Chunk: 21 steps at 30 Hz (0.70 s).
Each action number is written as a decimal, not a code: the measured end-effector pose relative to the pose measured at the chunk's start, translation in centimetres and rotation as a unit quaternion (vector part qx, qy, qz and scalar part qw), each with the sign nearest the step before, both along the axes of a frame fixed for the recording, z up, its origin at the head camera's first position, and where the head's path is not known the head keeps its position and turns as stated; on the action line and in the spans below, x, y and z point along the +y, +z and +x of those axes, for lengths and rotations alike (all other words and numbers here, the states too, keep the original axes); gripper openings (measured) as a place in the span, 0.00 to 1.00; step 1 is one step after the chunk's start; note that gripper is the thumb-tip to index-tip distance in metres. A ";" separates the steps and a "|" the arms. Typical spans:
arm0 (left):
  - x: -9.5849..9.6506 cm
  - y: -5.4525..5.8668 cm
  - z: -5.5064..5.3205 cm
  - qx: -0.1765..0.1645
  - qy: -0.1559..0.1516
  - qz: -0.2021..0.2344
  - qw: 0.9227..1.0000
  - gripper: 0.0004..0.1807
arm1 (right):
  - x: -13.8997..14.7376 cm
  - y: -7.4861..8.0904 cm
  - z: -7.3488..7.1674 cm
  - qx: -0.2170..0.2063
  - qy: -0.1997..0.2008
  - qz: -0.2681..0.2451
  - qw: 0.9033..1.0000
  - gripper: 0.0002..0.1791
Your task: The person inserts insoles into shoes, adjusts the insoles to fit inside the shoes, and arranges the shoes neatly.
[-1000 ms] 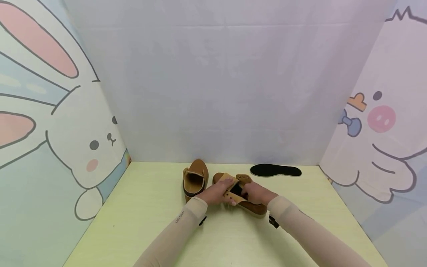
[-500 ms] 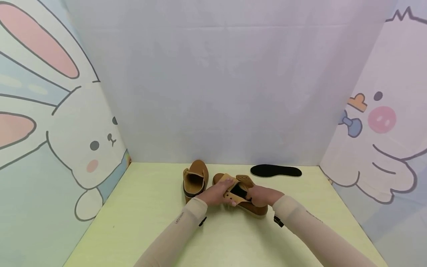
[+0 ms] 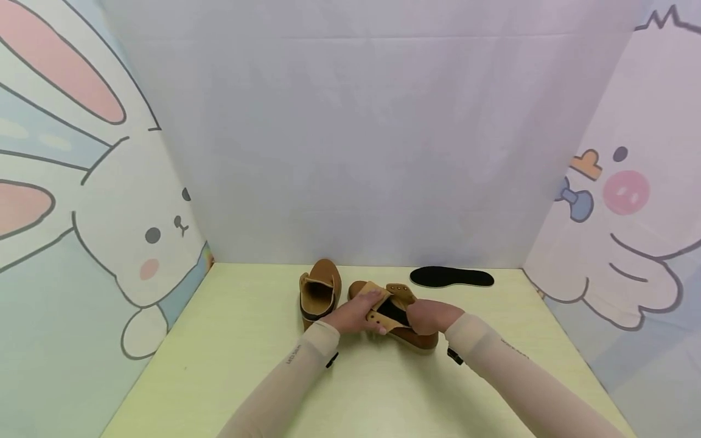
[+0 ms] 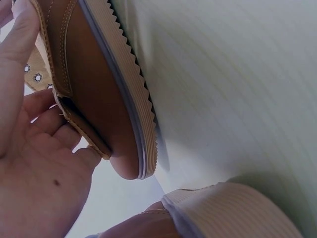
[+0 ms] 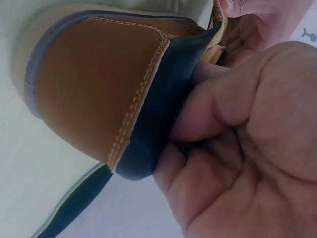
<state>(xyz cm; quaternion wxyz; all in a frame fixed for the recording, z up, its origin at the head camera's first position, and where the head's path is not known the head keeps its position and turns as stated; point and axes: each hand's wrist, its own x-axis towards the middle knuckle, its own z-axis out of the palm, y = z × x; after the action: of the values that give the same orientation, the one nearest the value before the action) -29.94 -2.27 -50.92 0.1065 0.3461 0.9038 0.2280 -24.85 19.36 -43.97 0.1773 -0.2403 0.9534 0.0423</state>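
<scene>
On the left side of the head view, a drawn rabbit (image 3: 131, 225) covers the wall beside the pale tabletop (image 3: 230, 365). A light sleeve (image 3: 285, 389) rises from the bottom edge, just left of centre, with a black band (image 3: 331, 359) at its wrist. Above it, near the back edge of the tabletop, sits a brown shoe (image 3: 325, 274), toe toward the top of the frame and opening facing up; its heel end is partly covered.

Just right of it, around the lower middle, the left hand (image 3: 353, 313) grips the second shoe (image 3: 416, 337), thumb over the tan tongue (image 3: 373, 293), fingers curled about the near flap. That shoe lies aslant, toe to the upper left, heel to the lower right, its far flap (image 3: 398, 292) folded outward and showing eyelets. Black shows inside the opening.

At the heel end, the right hand (image 3: 432, 316) has bent fingers against the dark collar (image 5: 158, 114). Some tips are hidden, so I cannot tell whether they pinch anything. Above and beyond this hand, a black insole (image 3: 451, 277) lies flat near the back edge. Farther right, a drawn bird (image 3: 646, 201) with pink cheek and blue bow fills the wall.
</scene>
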 end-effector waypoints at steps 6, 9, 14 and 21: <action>0.1 -0.1 -0.1 0.003 -0.002 -0.005 1.000 0.56 | -0.7 0.3 0.3 0.036 0.014 0.029 0.999 0.13; 0.1 0.1 -0.1 -0.002 -0.001 -0.001 1.000 0.56 | -0.9 0.3 0.3 0.035 0.011 0.034 0.999 0.13; 0.2 0.3 0.1 -0.005 -0.001 0.005 1.000 0.55 | -0.7 0.3 -0.1 -0.002 -0.014 0.044 0.999 0.14; 0.1 0.2 0.0 -0.004 0.001 -0.002 1.000 0.55 | -1.0 0.3 -0.4 -0.027 -0.025 0.052 0.998 0.12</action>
<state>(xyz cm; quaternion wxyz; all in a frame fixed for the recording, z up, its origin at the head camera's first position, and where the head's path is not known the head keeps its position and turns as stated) -29.90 -2.16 -50.73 0.1109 0.3436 0.9043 0.2276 -25.29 18.38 -43.63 0.2159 -0.2078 0.9506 0.0809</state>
